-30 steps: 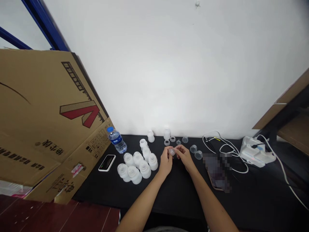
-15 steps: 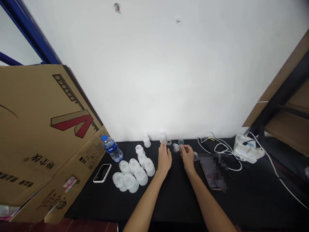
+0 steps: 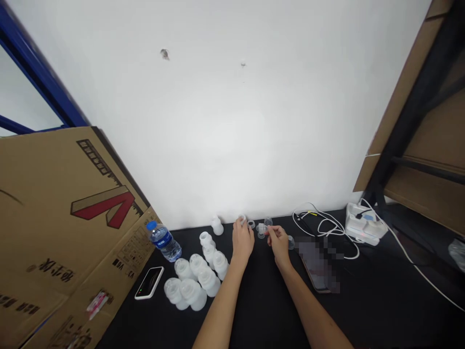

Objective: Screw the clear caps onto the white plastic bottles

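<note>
Right hand (image 3: 279, 244) pinched a clear plastic part (image 3: 262, 228), seated at the left of the pinch and nearer it than the left hand (image 3: 242, 241), whose grip at a white plastic piece (image 3: 241, 219) could not be determined.

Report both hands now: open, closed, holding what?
Left hand: fingers at a white plastic piece; grip cannot be told.
Right hand: closed, pinching a small clear plastic part.
</note>
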### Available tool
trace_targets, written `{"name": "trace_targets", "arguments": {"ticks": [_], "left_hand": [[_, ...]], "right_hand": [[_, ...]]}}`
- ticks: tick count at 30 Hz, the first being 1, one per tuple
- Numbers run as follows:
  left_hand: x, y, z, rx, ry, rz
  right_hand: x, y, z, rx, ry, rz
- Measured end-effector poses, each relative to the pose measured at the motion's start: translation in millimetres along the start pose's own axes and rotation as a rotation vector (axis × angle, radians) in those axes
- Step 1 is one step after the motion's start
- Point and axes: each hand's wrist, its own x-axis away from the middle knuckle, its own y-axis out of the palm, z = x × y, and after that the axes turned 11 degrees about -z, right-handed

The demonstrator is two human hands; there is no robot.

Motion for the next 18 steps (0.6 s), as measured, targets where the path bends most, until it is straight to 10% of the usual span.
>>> {"name": "trace_targets", "arguments": {"ticks": [18], "left_hand": [[73,-8.0,9,0.343,0.152,0.209]], "right_hand": [[6,0,-5,-0.01,0.018,0.047]]}}
